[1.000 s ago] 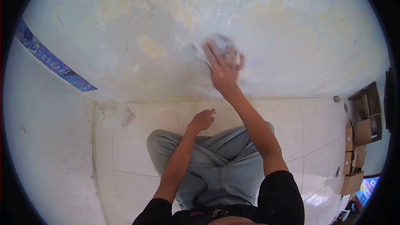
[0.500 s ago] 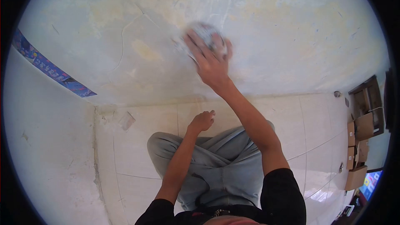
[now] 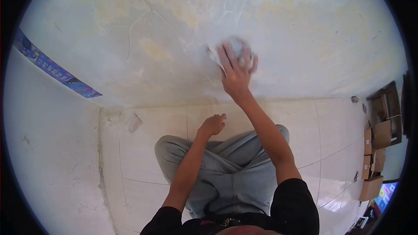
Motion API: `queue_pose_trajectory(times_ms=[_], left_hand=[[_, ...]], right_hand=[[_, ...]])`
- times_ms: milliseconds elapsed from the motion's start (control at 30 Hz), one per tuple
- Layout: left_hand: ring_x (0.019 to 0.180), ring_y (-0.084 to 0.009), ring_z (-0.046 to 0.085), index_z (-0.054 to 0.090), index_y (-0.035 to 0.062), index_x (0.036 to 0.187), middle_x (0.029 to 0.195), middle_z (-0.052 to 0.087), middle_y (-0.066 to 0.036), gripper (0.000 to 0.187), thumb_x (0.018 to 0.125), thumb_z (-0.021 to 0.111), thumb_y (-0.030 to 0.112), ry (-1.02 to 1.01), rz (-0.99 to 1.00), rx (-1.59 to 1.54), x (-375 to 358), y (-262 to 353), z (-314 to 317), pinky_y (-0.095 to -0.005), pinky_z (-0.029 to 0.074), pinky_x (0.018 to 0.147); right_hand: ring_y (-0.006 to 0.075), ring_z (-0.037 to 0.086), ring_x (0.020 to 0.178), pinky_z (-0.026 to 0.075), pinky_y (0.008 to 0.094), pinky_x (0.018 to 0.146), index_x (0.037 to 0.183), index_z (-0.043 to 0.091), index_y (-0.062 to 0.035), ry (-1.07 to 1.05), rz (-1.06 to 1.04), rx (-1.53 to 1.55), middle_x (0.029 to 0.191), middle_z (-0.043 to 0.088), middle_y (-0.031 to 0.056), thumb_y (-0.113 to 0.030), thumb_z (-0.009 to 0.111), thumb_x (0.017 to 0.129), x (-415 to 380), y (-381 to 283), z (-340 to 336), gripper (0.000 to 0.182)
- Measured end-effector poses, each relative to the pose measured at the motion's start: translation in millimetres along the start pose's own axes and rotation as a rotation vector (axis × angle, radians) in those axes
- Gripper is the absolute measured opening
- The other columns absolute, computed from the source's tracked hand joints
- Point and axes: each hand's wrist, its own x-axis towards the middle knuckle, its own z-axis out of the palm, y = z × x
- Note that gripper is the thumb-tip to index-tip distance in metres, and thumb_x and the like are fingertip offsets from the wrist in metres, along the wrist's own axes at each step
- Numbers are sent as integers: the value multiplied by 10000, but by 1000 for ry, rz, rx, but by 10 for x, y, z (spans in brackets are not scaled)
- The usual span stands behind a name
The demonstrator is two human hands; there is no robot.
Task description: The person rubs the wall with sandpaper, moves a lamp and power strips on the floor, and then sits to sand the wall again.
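Observation:
Pressed against the wall [image 3: 296,56], my right hand [image 3: 237,74] has its fingers spread over a crumpled white-and-grey cloth [image 3: 239,47]. The cloth is blurred, and part of it lies hidden under my fingers. The wall around it is pale, with yellowish patches and cracks. Lower down, my left hand [image 3: 212,125] is curled closed in front of my crossed legs [image 3: 235,156]. I see nothing in it, and it is apart from the wall.
Pale tiles [image 3: 152,161] cover the floor. A blue printed strip [image 3: 56,69] runs along the left corner. At the far right are cardboard boxes [image 3: 372,187], a wooden frame [image 3: 385,104] and a lit screen [image 3: 386,195]. A small flat piece [image 3: 134,123] lies near the left corner.
My right hand has moved right and slightly down across the wall, with the cloth under it. My left hand stays nearly still.

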Motion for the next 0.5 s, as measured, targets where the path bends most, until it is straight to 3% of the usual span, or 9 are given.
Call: queue_pose_trajectory(times_ms=[167, 400, 500], left_hand=[[1035, -390, 574, 510, 74, 1181, 1073, 609, -211, 307, 909, 534, 217, 8, -6, -11, -4, 73, -49, -483, 448, 892], [1000, -390, 595, 528, 64, 1156, 1053, 624, -213, 299, 891, 536, 203, 40, 26, -16, 12, -16, 66, -483, 470, 861], [1003, -389, 595, 528, 64, 1154, 1054, 624, -214, 299, 892, 530, 208, 44, 2, 2, -21, 31, -25, -484, 469, 862]], right_hand=[[344, 276, 1379, 43, 564, 1107, 1340, 562, -202, -169, 28, -105, 1416, 505, -58, -195, 661, 829, -614, 236, 29, 521], [344, 259, 1382, 34, 564, 1107, 1370, 532, -209, 80, 95, 136, 1441, 478, -65, -221, 647, 856, 585, -418, -119, 526], [329, 245, 1392, 28, 556, 1112, 1376, 525, -213, -11, 50, 39, 1447, 470, -73, -224, 667, 842, -55, -112, 26, 553]])
